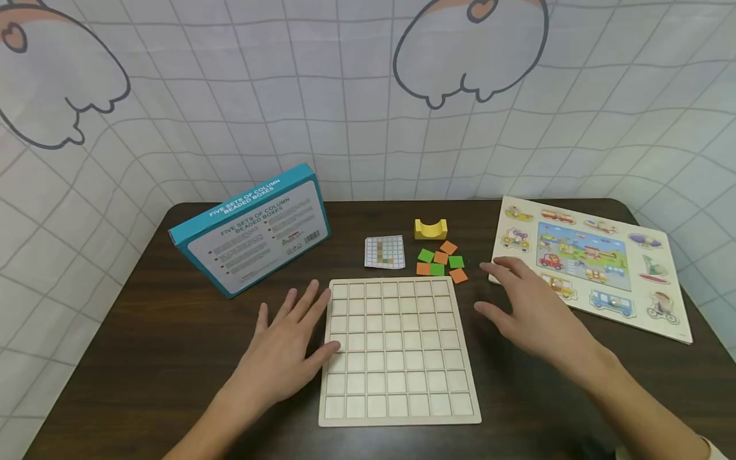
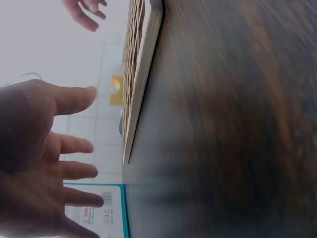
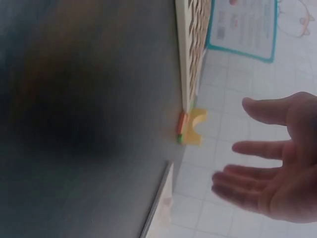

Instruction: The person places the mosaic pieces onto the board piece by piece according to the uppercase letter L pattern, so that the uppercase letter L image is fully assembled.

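Note:
A pale wooden grid board (image 1: 397, 351) with square recesses lies flat on the dark table. My left hand (image 1: 287, 351) is at its left edge, fingers spread and straight, holding nothing; in the left wrist view that hand (image 2: 54, 163) appears above the tabletop. To the right of the board hovers my right hand (image 1: 529, 306), fingers loosely extended, near the picture puzzle's lower left edge. Nothing is between the fingers of the right hand (image 3: 272, 168) in the right wrist view. Behind the board lie several orange and green square tiles (image 1: 441, 257) and a small printed grid card (image 1: 384, 252).
A yellow block (image 1: 430, 230) with a curved notch stands behind the tiles. At the back left a blue and white box (image 1: 259, 236) is propped upright. The knobbed wooden vehicle puzzle (image 1: 586, 255) lies at right. A white gridded cloth (image 1: 368, 128) hangs behind the table.

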### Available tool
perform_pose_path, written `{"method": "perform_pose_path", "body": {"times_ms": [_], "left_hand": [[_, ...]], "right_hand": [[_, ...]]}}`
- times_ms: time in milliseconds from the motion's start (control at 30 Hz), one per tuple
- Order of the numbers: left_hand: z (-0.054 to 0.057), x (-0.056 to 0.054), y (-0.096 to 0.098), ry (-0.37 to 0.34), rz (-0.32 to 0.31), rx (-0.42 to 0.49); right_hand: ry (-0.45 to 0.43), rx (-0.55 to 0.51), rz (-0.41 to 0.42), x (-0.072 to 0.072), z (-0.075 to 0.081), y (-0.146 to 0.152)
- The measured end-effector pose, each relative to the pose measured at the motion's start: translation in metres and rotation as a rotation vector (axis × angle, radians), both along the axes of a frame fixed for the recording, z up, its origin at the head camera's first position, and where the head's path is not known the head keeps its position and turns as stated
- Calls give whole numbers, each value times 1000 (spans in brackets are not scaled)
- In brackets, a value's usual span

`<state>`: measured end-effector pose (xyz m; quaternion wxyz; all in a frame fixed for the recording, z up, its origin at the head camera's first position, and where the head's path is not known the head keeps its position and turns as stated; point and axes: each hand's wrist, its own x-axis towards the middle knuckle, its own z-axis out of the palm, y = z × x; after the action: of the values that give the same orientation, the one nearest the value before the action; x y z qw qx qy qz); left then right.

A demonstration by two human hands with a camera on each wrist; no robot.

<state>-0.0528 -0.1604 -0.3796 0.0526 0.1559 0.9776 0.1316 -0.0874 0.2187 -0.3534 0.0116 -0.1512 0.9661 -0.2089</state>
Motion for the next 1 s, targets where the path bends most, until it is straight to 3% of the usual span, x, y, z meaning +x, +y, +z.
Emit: {"method": "perform_pose_path", "body": {"times_ms": [333,633,1000], "left_hand": [[-3,-3,-9,-160,-82,-13],[-3,-3,-12,-258,-109,-28],[-7,-4,-11,-248,-113,-16]], "right_hand": [[-114,-53,80,-35,-6,7],[-144,-47,99,-60,-11,5],[-181,-70,93,-67,-17,4]]}}
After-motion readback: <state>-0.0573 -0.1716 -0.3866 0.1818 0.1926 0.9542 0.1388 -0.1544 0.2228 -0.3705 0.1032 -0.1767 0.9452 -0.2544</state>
